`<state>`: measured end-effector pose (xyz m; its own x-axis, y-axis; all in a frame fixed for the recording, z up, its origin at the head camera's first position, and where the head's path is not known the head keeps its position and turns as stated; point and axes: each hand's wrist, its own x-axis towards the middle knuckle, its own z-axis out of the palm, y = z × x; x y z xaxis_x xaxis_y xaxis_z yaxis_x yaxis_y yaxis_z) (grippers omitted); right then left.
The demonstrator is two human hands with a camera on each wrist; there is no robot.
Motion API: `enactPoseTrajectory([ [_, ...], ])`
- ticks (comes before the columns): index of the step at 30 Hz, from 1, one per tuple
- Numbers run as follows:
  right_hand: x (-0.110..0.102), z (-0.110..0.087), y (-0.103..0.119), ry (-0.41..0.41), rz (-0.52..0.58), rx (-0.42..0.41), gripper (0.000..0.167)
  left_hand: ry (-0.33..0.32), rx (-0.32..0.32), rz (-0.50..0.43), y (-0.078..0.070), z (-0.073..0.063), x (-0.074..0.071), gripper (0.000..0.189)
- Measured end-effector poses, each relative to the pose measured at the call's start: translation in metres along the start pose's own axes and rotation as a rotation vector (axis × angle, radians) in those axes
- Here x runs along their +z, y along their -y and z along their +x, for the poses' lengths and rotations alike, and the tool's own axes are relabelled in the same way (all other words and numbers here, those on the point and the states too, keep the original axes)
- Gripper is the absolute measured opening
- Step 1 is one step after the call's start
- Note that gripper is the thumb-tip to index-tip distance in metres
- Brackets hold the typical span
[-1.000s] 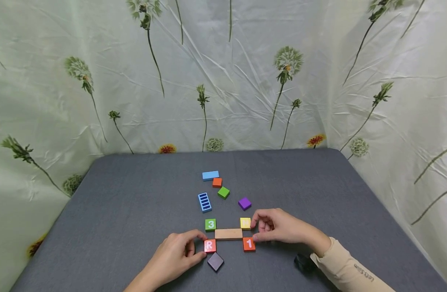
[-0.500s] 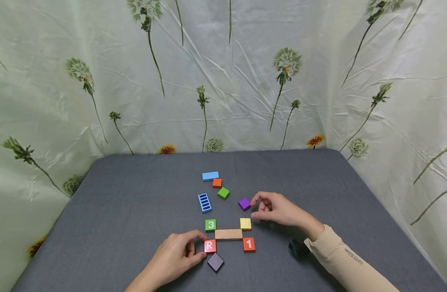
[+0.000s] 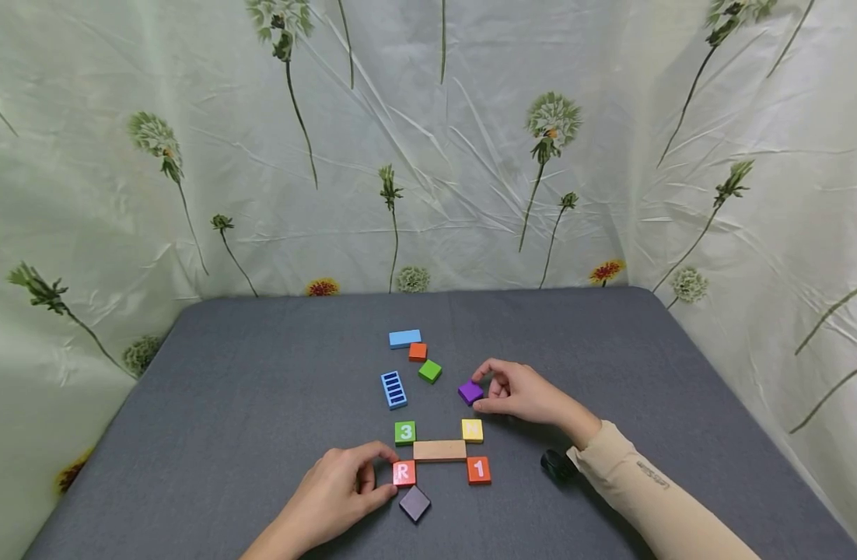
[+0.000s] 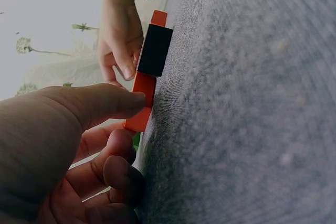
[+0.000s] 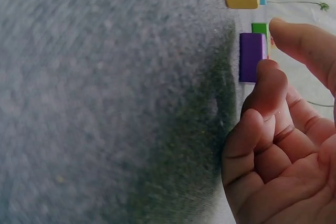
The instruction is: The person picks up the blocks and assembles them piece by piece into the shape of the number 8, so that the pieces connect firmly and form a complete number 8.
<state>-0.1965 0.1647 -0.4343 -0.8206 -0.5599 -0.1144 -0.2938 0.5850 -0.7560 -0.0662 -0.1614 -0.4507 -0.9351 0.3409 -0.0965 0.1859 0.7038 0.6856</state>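
Note:
My left hand [image 3: 344, 482] pinches a red letter block marked R [image 3: 404, 473] between thumb and index finger, and its thumb presses the block's edge in the left wrist view. Against the block's upper right corner lies a plain wooden plank [image 3: 439, 451]. My right hand [image 3: 522, 393] has reached a purple block [image 3: 470, 392], with thumb and index fingertip spread at its right-hand side. In the right wrist view the purple block [image 5: 252, 57] stands beside the fingertips, with a gap to the upper fingertip. A green block marked 3 [image 3: 404, 433] and a yellow lettered block [image 3: 472, 431] sit at the plank's far corners.
A red block marked 1 [image 3: 479, 470] sits at the plank's near right, and a dark grey block [image 3: 414, 504] lies nearest me. Farther off are a blue striped block [image 3: 393, 390], a green block [image 3: 430, 372], an orange block [image 3: 418, 352] and a light blue bar [image 3: 404, 339].
My right hand has moved away from the yellow and red 1 blocks, up and slightly left to the purple block. My left hand has stayed at the R block.

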Motion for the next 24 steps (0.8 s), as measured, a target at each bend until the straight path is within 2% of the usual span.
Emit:
enactPoseTrajectory([
  [9,0.005,0.008,-0.004,-0.010,-0.007,0.011,0.049,0.003,-0.013,-0.009,0.000,-0.001,0.001,0.026],
  [24,0.012,0.008,0.001,-0.059,-0.060,0.034,0.043,0.014,-0.025,-0.012,0.001,0.000,0.001,0.027],
])
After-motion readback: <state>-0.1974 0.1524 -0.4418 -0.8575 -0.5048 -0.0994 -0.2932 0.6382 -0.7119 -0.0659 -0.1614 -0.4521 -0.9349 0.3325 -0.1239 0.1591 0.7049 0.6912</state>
